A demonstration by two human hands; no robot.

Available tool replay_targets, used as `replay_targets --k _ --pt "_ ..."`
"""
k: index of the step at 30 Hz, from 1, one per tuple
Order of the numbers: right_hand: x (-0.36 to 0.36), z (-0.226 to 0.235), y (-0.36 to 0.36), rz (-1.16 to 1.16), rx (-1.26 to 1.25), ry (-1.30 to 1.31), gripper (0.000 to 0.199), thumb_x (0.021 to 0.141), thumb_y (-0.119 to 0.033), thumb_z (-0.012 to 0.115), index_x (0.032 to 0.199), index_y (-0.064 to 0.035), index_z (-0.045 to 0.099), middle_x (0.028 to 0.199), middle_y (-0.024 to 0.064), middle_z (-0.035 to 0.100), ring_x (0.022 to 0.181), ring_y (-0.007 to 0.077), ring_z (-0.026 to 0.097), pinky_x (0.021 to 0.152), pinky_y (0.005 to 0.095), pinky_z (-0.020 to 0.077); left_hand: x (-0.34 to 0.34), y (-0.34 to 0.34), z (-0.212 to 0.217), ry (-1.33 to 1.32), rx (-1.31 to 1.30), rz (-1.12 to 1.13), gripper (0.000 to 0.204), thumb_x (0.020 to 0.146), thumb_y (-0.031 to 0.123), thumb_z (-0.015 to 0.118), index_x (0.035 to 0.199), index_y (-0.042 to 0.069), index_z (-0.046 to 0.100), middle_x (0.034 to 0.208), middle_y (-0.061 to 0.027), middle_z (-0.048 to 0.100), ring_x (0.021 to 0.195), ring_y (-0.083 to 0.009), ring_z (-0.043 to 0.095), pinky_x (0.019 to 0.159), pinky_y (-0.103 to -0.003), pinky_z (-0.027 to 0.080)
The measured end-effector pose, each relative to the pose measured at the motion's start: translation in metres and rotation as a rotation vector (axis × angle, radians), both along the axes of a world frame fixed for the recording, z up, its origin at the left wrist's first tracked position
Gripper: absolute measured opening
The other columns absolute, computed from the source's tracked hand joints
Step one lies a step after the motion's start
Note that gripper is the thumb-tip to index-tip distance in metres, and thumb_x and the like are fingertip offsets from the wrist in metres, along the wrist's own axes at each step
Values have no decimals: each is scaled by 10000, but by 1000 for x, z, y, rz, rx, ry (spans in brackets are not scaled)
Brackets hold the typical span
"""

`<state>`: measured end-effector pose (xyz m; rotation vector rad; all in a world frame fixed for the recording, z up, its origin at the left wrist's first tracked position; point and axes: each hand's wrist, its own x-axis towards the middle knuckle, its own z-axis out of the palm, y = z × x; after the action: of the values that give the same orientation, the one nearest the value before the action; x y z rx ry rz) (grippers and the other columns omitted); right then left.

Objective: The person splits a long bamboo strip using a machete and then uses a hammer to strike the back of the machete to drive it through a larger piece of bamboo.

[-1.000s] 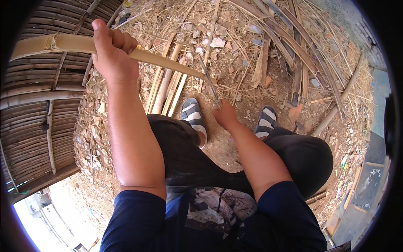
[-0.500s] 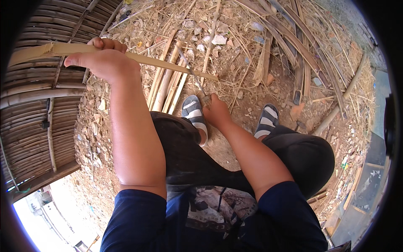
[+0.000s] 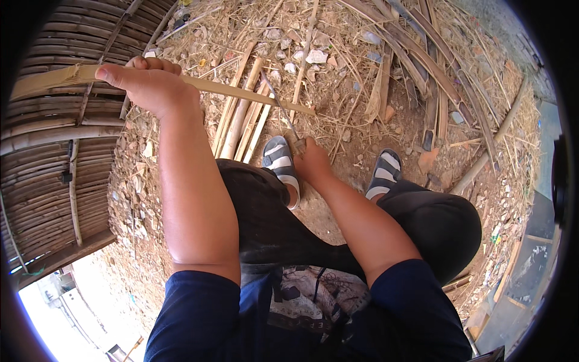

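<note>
My left hand (image 3: 154,87) is closed around a long pale bamboo strip (image 3: 241,93), which runs from the left edge to a narrow end above my feet. Lower down, my right hand (image 3: 312,161) grips the handle of a knife (image 3: 280,105) with a long thin blade. The blade points up and to the left and crosses the strip near its narrow end; whether the two touch I cannot tell. Behind the knife, several cut bamboo pieces (image 3: 240,117) lie side by side on the ground.
My sandalled feet (image 3: 278,158) stand apart on dirt strewn with straw and stones. A heap of long curved bamboo lengths (image 3: 434,78) lies at the far right. A bamboo slat wall (image 3: 54,169) rises at the left, and grey panels (image 3: 531,265) line the right.
The knife and my right hand have shifted very slightly right and down. My left thumb sits a little higher on the strip. Both grips stay closed.
</note>
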<state>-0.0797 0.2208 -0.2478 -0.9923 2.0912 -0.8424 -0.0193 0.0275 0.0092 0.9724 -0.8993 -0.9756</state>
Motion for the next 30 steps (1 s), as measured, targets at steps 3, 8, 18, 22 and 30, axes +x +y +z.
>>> replay_targets --k 3,8,18,22,30 --pt "-13 -23 6 -31 30 14 381 831 -205 719 1120 10 595 904 263 701 900 446 684 800 511 540 0 0 5 4 24 44 678 979 774 297 760 132 281 621 12 236 579 -156 197 547 -310 229" --pt "-18 31 -16 -95 -141 -45 288 828 -181 698 1035 2 616 865 244 696 841 437 687 743 491 534 2 1 4 3 -4 26 622 1008 708 364 777 134 294 633 9 250 577 -155 211 550 -314 256" --pt "-1 -10 7 -65 -68 -49 303 854 -156 661 1091 7 566 902 248 697 910 441 687 786 519 539 -4 5 3 -166 36 96 637 1026 679 359 939 51 416 623 1 330 555 -133 310 553 -304 330" --pt "-5 -20 5 -42 190 32 323 849 -167 649 1103 18 576 950 259 705 972 438 684 843 532 541 6 1 2 -50 -2 27 616 1018 675 395 860 80 414 610 -9 352 547 -143 346 559 -318 353" --pt "-11 60 -22 -120 -223 -159 327 834 -180 678 1113 -27 600 893 255 704 876 456 687 772 523 540 -4 2 2 -45 -45 32 540 1035 601 436 849 96 387 628 7 294 549 -144 310 554 -326 331"
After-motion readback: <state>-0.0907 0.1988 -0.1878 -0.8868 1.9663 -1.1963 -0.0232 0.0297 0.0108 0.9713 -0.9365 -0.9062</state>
